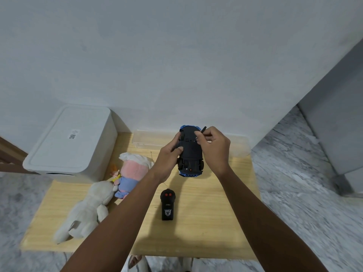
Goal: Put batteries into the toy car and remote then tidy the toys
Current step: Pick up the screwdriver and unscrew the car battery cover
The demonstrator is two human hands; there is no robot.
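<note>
At frame centre, the left hand (170, 154) is gripping the upturned toy car (191, 154) while the right hand (213, 146), pinching a thin dark tool (203, 129), is working the underside, which wants a steady hold.

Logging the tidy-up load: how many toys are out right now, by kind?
Blue toy car with black underside, held upside down by left hand and right hand: 1
Black remote with red buttons: 1
Plush toys: white, pink-and-blue: 2
Total: 4

The right hand (213, 148) hides most of a thin black tool (203, 130); only its end shows beyond the fingers. Behind the fingertips, the toy car (191, 154) underside details are too small to tell.
</note>
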